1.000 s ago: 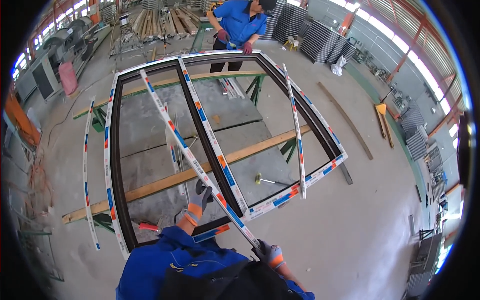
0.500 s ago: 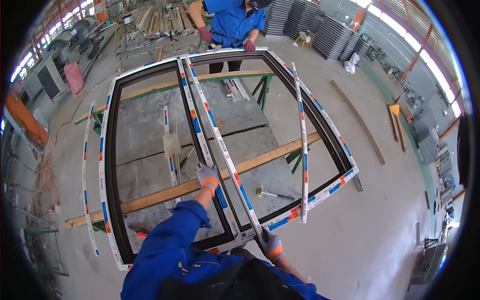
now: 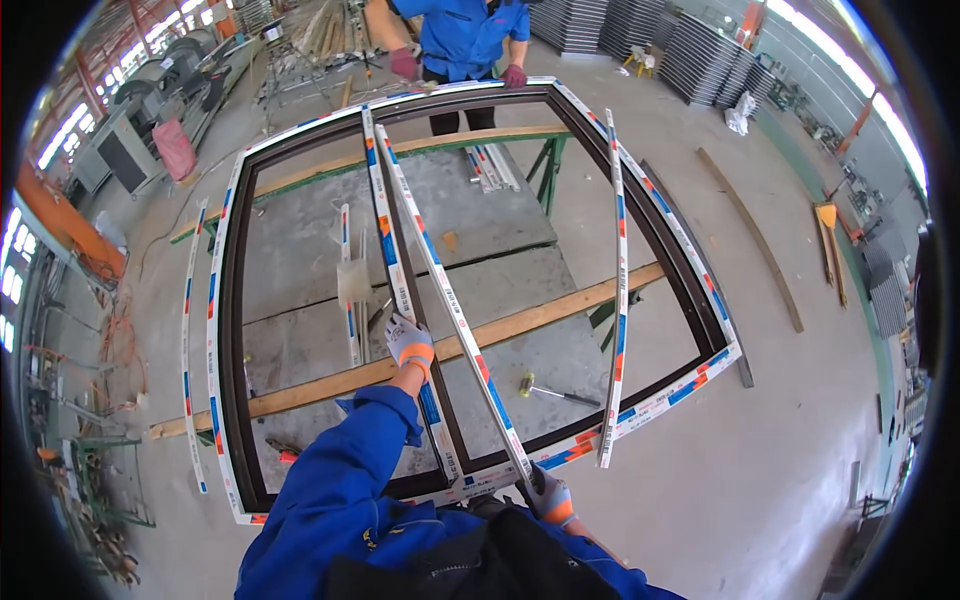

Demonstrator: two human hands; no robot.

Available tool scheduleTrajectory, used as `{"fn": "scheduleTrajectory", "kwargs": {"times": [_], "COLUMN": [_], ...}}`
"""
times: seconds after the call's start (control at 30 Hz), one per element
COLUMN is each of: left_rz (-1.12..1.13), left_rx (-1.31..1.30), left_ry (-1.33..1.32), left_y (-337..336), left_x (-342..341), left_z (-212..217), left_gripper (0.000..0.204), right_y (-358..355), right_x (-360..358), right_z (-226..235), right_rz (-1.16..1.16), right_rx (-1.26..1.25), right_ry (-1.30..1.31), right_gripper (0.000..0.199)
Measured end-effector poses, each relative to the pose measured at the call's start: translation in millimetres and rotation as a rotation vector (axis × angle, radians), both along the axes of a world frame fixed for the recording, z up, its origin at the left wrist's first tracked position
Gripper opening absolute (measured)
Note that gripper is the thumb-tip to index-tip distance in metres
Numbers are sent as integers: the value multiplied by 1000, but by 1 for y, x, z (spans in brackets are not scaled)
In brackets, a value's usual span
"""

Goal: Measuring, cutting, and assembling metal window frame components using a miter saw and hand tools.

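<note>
A large dark window frame [image 3: 232,340], wrapped in white film with blue and orange print, lies flat before me. My gloved left hand [image 3: 410,345] is closed over its middle bar [image 3: 391,245]. To the right, my gloved right hand [image 3: 548,496] grips the near end of a loose long strip [image 3: 440,280] in the same film. That strip slants across the right opening, its far end near the top of the middle bar. A second loose strip [image 3: 620,260] lies across the frame's right part. Another long strip [image 3: 189,340] is outside the left edge.
A wooden beam [image 3: 500,328] and green-legged supports [image 3: 548,175] are under the frame. Below lie grey panels [image 3: 300,240] and a mallet [image 3: 560,392]. Across the frame stands a person [image 3: 465,45] in blue with red gloves. A long plank [image 3: 750,235] is on the right floor.
The view has shifted slightly. The held strip's far end has come a little nearer to me, off the frame's far edge. The other person's hand on the left is blurred by motion.
</note>
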State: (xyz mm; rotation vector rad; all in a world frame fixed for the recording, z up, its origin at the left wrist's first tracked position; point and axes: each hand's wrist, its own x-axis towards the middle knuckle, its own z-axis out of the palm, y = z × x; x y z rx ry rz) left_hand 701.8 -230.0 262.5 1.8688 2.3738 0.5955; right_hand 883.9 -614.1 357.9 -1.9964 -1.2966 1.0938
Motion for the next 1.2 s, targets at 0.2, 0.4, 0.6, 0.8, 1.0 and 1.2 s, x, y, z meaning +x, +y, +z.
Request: {"fn": "scheduleTrajectory", "kwargs": {"times": [0.2,0.4,0.6,0.8,1.0,1.2], "left_rz": [-50,-38,-39,-50,-22,-24], "left_rx": [57,25,6,-21,-50,-126], "left_ry": [-91,-104,-76,-118,-133,-242], "left_y": [-11,-15,-16,-23,-21,-18], "left_x": [31,29,26,32,33,30], "left_z": [20,25,20,26,28,31], "left_gripper": [45,48,53,56,59,72], "right_y": [21,74,104,108,140,145], "right_x": [-1,-17,-33,-39,-42,-49], "right_z": [2,16,6,-1,-15,-42], "right_rz": [-69,-42,-66,-93,-21,32], "right_rx": [-4,-22,34,15,6,-45], "right_ry": [43,-54,61,36,-114,-239], "right_gripper": [48,49,48,46,48,53]}}
